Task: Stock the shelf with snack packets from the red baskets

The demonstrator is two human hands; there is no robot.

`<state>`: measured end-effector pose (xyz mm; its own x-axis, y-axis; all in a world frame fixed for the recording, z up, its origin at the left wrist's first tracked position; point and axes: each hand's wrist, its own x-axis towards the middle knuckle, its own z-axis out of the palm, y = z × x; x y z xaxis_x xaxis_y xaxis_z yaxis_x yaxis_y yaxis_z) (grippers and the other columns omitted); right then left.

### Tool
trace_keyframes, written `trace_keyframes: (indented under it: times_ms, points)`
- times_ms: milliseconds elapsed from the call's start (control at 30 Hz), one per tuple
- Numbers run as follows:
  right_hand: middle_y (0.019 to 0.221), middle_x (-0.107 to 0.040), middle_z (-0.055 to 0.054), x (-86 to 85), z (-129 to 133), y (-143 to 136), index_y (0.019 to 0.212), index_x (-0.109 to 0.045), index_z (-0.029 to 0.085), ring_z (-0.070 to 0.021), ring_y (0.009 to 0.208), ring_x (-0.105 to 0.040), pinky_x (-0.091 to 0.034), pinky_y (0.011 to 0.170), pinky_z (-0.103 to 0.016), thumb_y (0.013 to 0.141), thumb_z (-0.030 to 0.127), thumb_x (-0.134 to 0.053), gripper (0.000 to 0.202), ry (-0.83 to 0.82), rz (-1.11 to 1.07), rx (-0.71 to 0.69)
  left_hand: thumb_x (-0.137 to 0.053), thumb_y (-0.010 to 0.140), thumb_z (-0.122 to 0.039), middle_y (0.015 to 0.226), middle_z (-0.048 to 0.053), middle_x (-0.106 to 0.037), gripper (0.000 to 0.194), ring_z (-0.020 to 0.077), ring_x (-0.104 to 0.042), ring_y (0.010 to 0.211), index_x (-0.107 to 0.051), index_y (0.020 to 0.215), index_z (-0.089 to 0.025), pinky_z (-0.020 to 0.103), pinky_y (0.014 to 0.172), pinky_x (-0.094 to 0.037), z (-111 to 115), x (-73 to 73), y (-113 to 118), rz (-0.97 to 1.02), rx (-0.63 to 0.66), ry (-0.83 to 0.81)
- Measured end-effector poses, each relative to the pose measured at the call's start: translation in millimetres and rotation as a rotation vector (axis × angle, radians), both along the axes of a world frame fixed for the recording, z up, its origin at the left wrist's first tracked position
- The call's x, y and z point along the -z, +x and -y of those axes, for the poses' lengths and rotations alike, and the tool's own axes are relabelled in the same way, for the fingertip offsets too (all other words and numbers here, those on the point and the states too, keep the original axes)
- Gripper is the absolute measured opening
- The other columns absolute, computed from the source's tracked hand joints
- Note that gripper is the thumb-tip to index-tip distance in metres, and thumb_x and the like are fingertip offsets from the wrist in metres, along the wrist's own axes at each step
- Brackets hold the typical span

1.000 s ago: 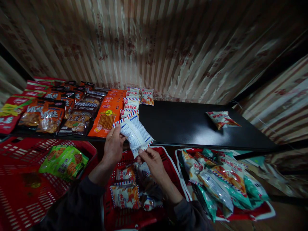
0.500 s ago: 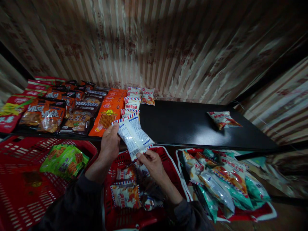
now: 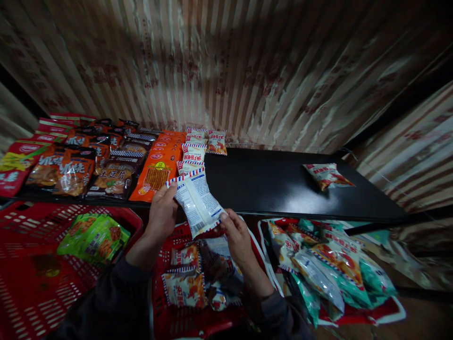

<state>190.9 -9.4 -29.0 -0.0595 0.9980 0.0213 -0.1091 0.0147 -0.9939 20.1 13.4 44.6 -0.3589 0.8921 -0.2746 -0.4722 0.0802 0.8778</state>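
Observation:
A white snack bag (image 3: 198, 202) with a red-and-blue striped edge shows its printed back, held above the front edge of the black shelf (image 3: 262, 184). My left hand (image 3: 163, 212) pinches its upper left corner. At its lower right corner, my right hand (image 3: 239, 236) grips the bag between thumb and fingers. Just behind it, similar white snack bags (image 3: 194, 153) lie in a column on the shelf, with one more bag (image 3: 217, 141) beside them at the back. Under my hands a red basket (image 3: 177, 323) holds several bags of this kind.
Orange packets (image 3: 155, 172), dark brown packets (image 3: 115, 177) and red packets (image 3: 17, 165) fill the shelf's left. A lone bag (image 3: 327, 175) lies at right. Below are a left basket (image 3: 21, 283) with green packets (image 3: 95, 238) and a full right basket (image 3: 382, 318).
My right hand has shifted right and up, from the bag's bottom edge to its lower right corner. My left hand keeps its hold on the upper left corner.

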Motion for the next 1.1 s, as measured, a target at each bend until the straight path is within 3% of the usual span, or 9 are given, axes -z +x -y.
trace_keyframes:
  times_ms: [133, 200, 300, 533, 833, 1000, 1100]
  points:
    - [0.062, -0.052, 0.003, -4.7, 1.8, -0.2, 0.072, -0.06, 0.019, -0.0117, 0.058, -0.047, -0.04, 0.056, -0.022, 0.083, 0.047, -0.056, 0.03, 0.04, 0.063, 0.001, -0.06, 0.07, -0.013, 0.061, 0.001, -0.064, 0.011, 0.0141, -0.058, 0.062, -0.062, 0.06, -0.017, 0.023, 0.061, -0.048, 2.4, -19.9, 1.9, -0.007, 0.026, -0.017]
    - [0.062, -0.051, 0.003, -8.7, 2.6, 0.6, 0.072, -0.062, 0.019, -0.0116, 0.058, -0.044, -0.037, 0.054, -0.022, 0.083, 0.045, -0.056, 0.029, 0.085, 0.145, 0.003, -0.062, 0.068, -0.014, 0.065, 0.003, -0.067, 0.01, 0.0163, -0.061, 0.067, -0.064, 0.059, -0.017, 0.024, 0.065, -0.05, 1.8, -22.7, 1.3, 0.003, 0.045, -0.008]
    - [0.062, -0.053, 0.002, -11.6, 3.0, 2.0, 0.076, -0.065, 0.018, -0.012, 0.058, -0.044, -0.036, 0.053, -0.022, 0.081, 0.042, -0.057, 0.025, 0.112, 0.221, -0.032, -0.067, 0.067, -0.021, 0.07, 0.003, -0.071, 0.004, 0.0182, -0.063, 0.07, -0.067, 0.065, -0.017, 0.026, 0.069, -0.052, -1.3, -13.6, -1.3, 0.088, 0.074, 0.049]
    - [0.062, -0.06, 0.001, -8.2, 3.3, 1.3, 0.079, -0.07, 0.018, -0.0128, 0.058, -0.051, -0.041, 0.054, -0.022, 0.078, 0.039, -0.059, 0.024, 0.052, 0.151, -0.08, -0.072, 0.067, -0.03, 0.076, 0.003, -0.074, 0.016, 0.0168, -0.067, 0.069, -0.07, 0.077, -0.017, 0.026, 0.069, -0.052, -6.4, 10.5, -5.7, 0.142, 0.071, 0.085]
    - [0.057, -0.062, 0.001, -12.8, 2.8, 3.6, 0.073, -0.069, 0.018, -0.014, 0.054, -0.056, -0.047, 0.055, -0.024, 0.076, 0.038, -0.062, 0.021, 0.017, 0.07, -0.087, -0.072, 0.066, -0.025, 0.073, 0.002, -0.074, 0.015, 0.0159, -0.068, 0.067, -0.07, 0.075, -0.014, 0.025, 0.068, -0.052, -8.6, 8.0, -7.3, 0.182, 0.007, 0.029]
    - [0.07, -0.066, -0.001, -15.7, -0.4, 13.5, 0.077, -0.07, 0.019, -0.016, 0.067, -0.059, -0.047, 0.064, -0.026, 0.081, 0.038, -0.058, 0.023, 0.044, 0.129, -0.174, -0.073, 0.065, -0.023, 0.075, 0.003, -0.074, 0.015, 0.0161, -0.068, 0.07, -0.07, 0.076, -0.014, 0.025, 0.07, -0.053, -7.5, 7.4, -8.5, 0.17, 0.066, 0.086]
    - [0.074, -0.067, -0.002, -14.0, -4.0, 16.5, 0.079, -0.071, 0.019, -0.0173, 0.071, -0.06, -0.048, 0.067, -0.027, 0.084, 0.045, -0.055, 0.031, 0.062, 0.147, -0.095, -0.075, 0.065, -0.028, 0.072, 0.003, -0.073, 0.021, 0.0165, -0.067, 0.065, -0.069, 0.079, -0.015, 0.027, 0.066, -0.052, -4.4, 8.7, -7.2, 0.14, 0.164, 0.046]
